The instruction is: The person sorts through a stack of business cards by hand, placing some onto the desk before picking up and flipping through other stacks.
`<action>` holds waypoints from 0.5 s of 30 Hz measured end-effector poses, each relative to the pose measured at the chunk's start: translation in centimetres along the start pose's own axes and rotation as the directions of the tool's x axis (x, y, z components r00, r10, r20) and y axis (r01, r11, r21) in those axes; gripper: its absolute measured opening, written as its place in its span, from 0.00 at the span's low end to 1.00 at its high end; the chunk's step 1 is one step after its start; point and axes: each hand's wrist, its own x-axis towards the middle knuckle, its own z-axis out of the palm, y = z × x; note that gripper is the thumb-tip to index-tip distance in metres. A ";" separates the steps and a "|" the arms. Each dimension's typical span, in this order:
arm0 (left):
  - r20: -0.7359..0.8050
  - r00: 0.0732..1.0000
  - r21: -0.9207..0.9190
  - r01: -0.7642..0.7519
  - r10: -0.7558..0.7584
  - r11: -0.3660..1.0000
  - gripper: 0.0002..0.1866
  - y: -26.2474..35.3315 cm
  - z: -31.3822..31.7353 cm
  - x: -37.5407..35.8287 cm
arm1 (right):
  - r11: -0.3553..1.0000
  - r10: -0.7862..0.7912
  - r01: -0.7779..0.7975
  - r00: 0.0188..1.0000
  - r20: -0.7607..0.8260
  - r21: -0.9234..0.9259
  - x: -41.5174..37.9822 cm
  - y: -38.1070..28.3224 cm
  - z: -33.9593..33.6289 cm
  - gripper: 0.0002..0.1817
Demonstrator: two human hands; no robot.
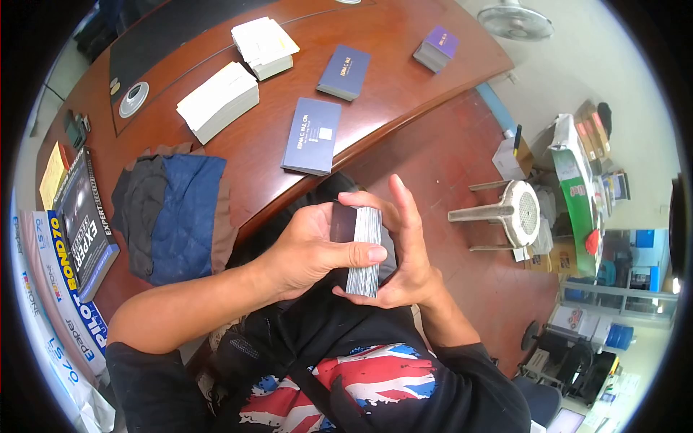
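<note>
Thick stack of dark-faced, white-edged rectangular cards (368,252) held between both grips.
By the left grip (312,242) it is clamped, thumb across the edges; by the right grip (410,268), part-curled, its ends are spanned. Beyond, navy card piles (312,137) are borne by the glossy brown bench (263,177).

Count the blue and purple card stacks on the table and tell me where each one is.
3: a blue stack nearest the person, another blue stack just beyond it, and a purple stack farther off to the right on the table. None looks hidden.
</note>
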 end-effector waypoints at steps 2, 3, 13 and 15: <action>-0.039 0.999 0.019 -0.027 0.027 0.999 0.17 -0.4 -0.1 0.1 | 1.000 -0.003 0.003 1.000 -0.003 -0.003 -0.1 0.1 0.1 0.79; -0.050 0.998 0.028 -0.032 0.034 0.999 0.16 -0.4 -0.1 0.1 | 1.000 -0.003 0.003 1.000 -0.008 0.016 -0.3 0.3 0.3 0.79; -0.116 0.987 0.062 -0.104 0.110 0.993 0.14 0.0 0.2 0.2 | 0.453 0.493 -0.313 0.868 0.058 0.835 -0.9 -0.6 -0.9 0.61; -0.099 0.990 0.059 -0.090 0.096 0.994 0.14 0.3 0.5 0.1 | 0.408 0.535 -0.339 0.841 0.079 0.848 -0.8 -0.7 -1.0 0.56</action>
